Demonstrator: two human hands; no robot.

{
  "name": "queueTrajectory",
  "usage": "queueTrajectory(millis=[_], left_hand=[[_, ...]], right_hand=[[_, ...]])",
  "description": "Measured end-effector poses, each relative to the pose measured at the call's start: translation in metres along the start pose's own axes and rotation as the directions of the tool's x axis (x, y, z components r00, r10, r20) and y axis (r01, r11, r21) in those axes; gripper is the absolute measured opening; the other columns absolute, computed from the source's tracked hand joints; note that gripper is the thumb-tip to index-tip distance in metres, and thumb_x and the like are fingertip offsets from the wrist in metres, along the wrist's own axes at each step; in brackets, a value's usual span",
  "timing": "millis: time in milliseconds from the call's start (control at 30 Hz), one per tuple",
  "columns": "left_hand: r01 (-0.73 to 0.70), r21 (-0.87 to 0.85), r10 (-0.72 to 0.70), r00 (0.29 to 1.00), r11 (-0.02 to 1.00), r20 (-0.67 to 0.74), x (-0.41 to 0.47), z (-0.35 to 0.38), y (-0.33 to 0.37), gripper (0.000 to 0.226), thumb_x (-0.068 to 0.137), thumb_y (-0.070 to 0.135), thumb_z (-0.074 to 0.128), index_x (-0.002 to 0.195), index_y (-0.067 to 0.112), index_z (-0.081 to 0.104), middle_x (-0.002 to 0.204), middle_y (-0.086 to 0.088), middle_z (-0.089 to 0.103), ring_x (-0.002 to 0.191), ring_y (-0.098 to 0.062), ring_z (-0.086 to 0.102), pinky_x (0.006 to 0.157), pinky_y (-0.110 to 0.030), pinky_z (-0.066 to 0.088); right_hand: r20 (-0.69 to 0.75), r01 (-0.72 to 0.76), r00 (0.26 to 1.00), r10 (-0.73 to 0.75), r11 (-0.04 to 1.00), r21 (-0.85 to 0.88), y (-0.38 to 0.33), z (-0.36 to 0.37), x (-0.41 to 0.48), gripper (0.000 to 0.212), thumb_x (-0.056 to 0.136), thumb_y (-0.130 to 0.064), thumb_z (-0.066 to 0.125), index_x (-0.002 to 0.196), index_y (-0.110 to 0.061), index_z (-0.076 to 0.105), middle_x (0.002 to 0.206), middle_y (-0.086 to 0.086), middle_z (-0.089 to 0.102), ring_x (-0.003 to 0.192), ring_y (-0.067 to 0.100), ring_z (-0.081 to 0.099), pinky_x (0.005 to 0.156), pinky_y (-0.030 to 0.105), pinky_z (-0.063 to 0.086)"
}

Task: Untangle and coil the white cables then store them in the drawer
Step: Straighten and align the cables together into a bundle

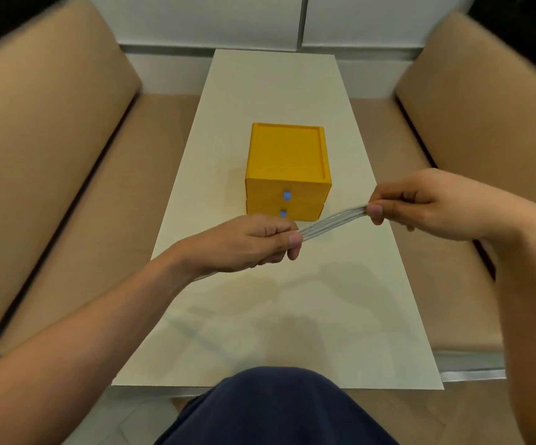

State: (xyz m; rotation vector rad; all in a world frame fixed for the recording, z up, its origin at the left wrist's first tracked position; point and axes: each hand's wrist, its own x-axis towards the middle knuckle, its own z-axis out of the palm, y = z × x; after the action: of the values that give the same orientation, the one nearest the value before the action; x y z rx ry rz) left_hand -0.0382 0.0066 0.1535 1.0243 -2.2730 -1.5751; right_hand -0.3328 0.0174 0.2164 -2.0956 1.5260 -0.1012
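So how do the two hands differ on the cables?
The left hand sits lower and nearer the camera than the right hand. The white cables trail on behind the left hand, under its wrist; none shows past the right hand. Both pinch them taut.

Glossy smooth table (292, 316); matt yellow plastic drawer box (287, 155); tan cloth sofas (51, 139)

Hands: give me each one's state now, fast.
Left hand: closed, pinching the white cables.
Right hand: closed, pinching the other end of that bundle.
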Motion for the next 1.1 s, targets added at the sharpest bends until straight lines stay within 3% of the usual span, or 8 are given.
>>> queueTrajectory(millis=[133,233,333,467,633,733,933,1100], left_hand=[[0.025,0.095,-0.015,0.995,0.995,-0.102,0.007,0.006,0.002,0.034,0.109,0.032,0.045,0.084,0.015,0.061,0.058,0.018,0.046,0.058,-0.003,0.041,0.056,-0.014,0.032],[0.078,0.162,-0.060,0.992,0.984,-0.111,0.012,0.009,0.005,0.035,0.108,0.034,0.047,0.081,0.018,0.063,0.059,0.018,0.049,0.059,-0.001,0.045,0.056,-0.013,0.035],[0.082,0.223,-0.061,0.993,0.971,-0.101,0.019,0.013,0.006,0.035,0.108,0.035,0.048,0.079,0.023,0.064,0.066,0.013,0.052,0.062,0.000,0.048,0.059,-0.015,0.036],[0.058,0.198,-0.044,0.996,0.978,-0.076,0.019,0.013,0.006,0.035,0.107,0.035,0.047,0.079,0.024,0.065,0.060,0.018,0.051,0.060,-0.003,0.044,0.056,-0.017,0.034],[0.052,0.089,-0.042,0.993,0.995,-0.111,0.013,0.009,0.009,0.035,0.108,0.034,0.046,0.090,0.013,0.068,0.053,0.014,0.048,0.054,-0.004,0.038,0.055,-0.018,0.032],[0.072,0.111,-0.059,0.991,0.991,-0.118,0.011,0.011,0.012,0.024,0.108,0.038,0.046,0.103,0.021,0.062,0.060,0.005,0.063,0.054,-0.003,0.045,0.056,-0.018,0.035],[-0.041,0.009,0.042,0.986,0.999,-0.163,0.006,0.013,0.013,0.025,0.107,0.027,0.052,0.088,0.016,0.063,0.067,0.001,0.069,0.056,-0.004,0.043,0.057,-0.018,0.034],[-0.075,-0.015,0.069,0.960,0.997,-0.272,0.010,0.013,0.008,0.023,0.105,0.026,0.055,0.086,0.016,0.062,0.057,0.009,0.055,0.056,-0.008,0.041,0.057,-0.021,0.034]], right_hand=[[0.090,-0.124,0.987,0.134,0.986,-0.114,-0.001,0.008,0.009,0.032,0.103,-0.050,0.047,0.088,-0.030,0.068,0.076,-0.013,0.067,0.072,0.005,0.061,0.071,0.030,0.049],[0.149,-0.152,0.967,0.208,0.935,-0.320,-0.003,0.025,0.016,0.036,0.106,-0.051,0.041,0.129,-0.035,0.064,0.131,-0.009,0.063,0.115,0.014,0.059,0.096,0.033,0.047],[0.140,0.019,0.990,0.027,0.948,-0.316,-0.010,0.044,0.017,0.050,0.107,-0.043,0.045,0.155,-0.036,0.038,0.162,-0.012,0.036,0.145,0.015,0.038,0.118,0.039,0.033],[0.147,0.106,0.984,-0.099,0.994,-0.042,-0.013,0.060,0.018,0.028,0.106,-0.048,0.044,0.125,-0.037,0.063,0.120,-0.013,0.069,0.107,0.016,0.062,0.090,0.039,0.051],[-0.035,0.142,0.990,-0.138,0.933,0.331,-0.008,0.074,0.016,0.017,0.104,-0.036,0.057,0.096,-0.026,0.068,0.076,-0.008,0.068,0.070,0.011,0.059,0.068,0.034,0.048],[-0.082,0.188,0.982,-0.170,0.922,0.339,-0.008,0.071,0.015,0.018,0.101,-0.036,0.062,0.090,-0.024,0.070,0.067,-0.011,0.056,0.060,0.007,0.048,0.058,0.031,0.041],[-0.004,0.091,0.995,-0.099,0.895,0.437,-0.011,0.060,0.013,0.025,0.100,-0.040,0.063,0.090,-0.021,0.075,0.070,0.008,0.064,0.058,0.022,0.044,0.052,0.039,0.040],[-0.013,0.089,0.996,-0.089,0.965,0.246,-0.017,0.049,0.009,0.032,0.100,-0.046,0.058,0.084,-0.025,0.075,0.057,-0.004,0.052,0.049,0.005,0.039,0.047,0.019,0.032]])
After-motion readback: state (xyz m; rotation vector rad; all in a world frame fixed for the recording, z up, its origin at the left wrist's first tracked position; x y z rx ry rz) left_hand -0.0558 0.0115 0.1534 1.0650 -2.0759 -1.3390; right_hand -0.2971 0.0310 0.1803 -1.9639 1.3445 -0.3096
